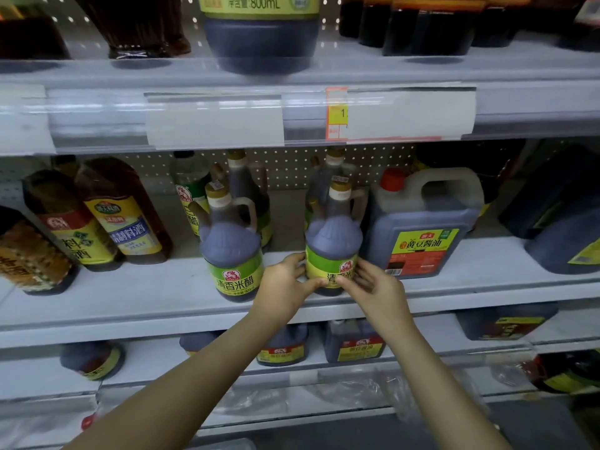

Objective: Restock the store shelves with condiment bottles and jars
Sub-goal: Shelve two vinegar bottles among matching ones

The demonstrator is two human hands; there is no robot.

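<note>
Vinegar bottle (334, 237) between left hand (285, 285) and right hand (378, 289) — gripped; upright.

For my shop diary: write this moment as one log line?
dark plastic vinegar bottle with green label | stands on white shelf | left hand grips | right hand grips

head camera, close to middle shelf (146, 287), facing forward, slightly down (wide-angle)
</note>
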